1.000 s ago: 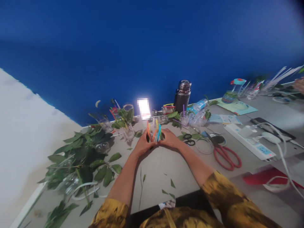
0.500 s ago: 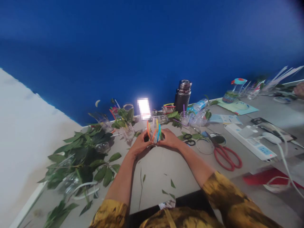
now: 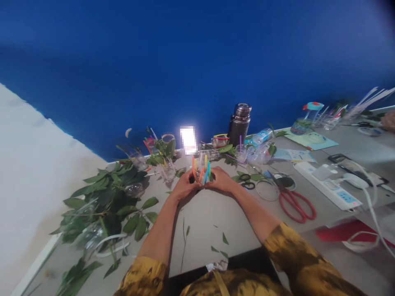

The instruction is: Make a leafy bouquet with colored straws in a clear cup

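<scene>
From the head camera, the left hand (image 3: 185,187) and right hand (image 3: 219,181) curl equally close around a clear cup (image 3: 202,174), gripping it from either side. It stands upright, its long axis rising away from the wrists, with coloured straws (image 3: 194,166) fanning upward.

From my place I count three hands: one left hand (image 3: 185,186) and one right hand (image 3: 220,181) of the person, and one more hand (image 3: 388,121) of another person at the far right edge. Between the first two hands there is one clear plastic cup (image 3: 202,169) with at least five colored straws (image 3: 194,166), but I cannot count them exactly. On the table (image 3: 364,148) I count one steel thermos flask (image 3: 239,125), one plastic water bottle (image 3: 261,137), one power strip (image 3: 327,185), and three pairs of scissors (image 3: 296,207), one with big red handles.
</scene>
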`<move>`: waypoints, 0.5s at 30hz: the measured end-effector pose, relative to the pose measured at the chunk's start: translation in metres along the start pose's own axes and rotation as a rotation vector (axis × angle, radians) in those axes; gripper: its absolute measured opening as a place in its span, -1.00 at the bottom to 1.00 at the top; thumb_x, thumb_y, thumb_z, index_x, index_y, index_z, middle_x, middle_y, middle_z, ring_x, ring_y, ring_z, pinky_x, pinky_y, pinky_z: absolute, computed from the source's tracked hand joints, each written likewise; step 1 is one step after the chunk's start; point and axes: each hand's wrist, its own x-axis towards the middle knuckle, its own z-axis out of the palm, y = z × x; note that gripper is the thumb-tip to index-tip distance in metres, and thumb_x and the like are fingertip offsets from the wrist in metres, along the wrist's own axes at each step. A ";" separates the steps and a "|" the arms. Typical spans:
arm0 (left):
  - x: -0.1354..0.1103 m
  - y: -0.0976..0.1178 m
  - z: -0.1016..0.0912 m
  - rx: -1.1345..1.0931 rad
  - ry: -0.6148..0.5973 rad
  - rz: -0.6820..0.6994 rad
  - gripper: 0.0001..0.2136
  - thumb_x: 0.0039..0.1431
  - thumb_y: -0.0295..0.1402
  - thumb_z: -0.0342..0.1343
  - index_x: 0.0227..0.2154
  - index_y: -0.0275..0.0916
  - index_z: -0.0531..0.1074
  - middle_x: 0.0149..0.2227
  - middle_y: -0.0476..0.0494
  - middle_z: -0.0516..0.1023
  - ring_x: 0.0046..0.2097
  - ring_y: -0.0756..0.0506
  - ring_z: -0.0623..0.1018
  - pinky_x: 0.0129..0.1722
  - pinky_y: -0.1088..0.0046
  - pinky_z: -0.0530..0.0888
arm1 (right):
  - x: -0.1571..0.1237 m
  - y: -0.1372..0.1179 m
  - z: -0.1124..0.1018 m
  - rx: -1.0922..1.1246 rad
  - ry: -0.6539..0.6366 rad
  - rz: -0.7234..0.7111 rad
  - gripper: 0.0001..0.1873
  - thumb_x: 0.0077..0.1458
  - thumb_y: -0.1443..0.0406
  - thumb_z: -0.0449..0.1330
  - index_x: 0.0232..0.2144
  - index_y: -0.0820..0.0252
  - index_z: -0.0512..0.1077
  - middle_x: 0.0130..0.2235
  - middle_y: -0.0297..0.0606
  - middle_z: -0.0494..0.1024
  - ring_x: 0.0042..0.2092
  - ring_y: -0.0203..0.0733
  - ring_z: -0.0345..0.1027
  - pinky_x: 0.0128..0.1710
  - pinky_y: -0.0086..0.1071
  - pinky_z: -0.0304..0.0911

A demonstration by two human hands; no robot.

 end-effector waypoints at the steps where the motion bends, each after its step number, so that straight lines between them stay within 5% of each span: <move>1: 0.000 0.000 0.001 -0.003 0.000 -0.009 -0.58 -0.10 -0.46 0.36 -0.08 -0.22 0.62 -0.12 -0.12 0.69 -0.08 -0.18 0.61 0.08 0.19 0.51 | 0.000 0.000 0.000 -0.005 -0.001 0.003 -0.36 -0.01 0.13 0.51 0.14 0.06 0.58 -0.04 -0.19 0.68 0.01 0.11 0.47 0.08 -0.13 0.30; 8: -0.002 0.008 0.005 -0.008 0.011 -0.020 -0.59 -0.11 -0.46 0.34 -0.09 -0.24 0.62 -0.14 -0.12 0.69 -0.09 -0.20 0.61 0.06 0.19 0.52 | -0.001 -0.004 -0.002 -0.004 -0.003 0.003 -0.38 -0.02 0.12 0.51 0.11 0.06 0.60 -0.06 -0.20 0.69 -0.01 0.09 0.48 0.06 -0.16 0.31; 15: -0.002 0.006 0.004 0.091 0.009 0.076 -0.48 -0.09 -0.41 0.36 0.03 -0.22 0.57 0.08 -0.17 0.65 0.14 -0.26 0.56 0.29 0.12 0.40 | -0.004 -0.002 -0.001 0.015 0.006 -0.001 -0.20 -0.10 0.12 0.54 0.21 0.07 0.52 0.02 -0.15 0.67 0.04 0.14 0.47 0.07 -0.15 0.32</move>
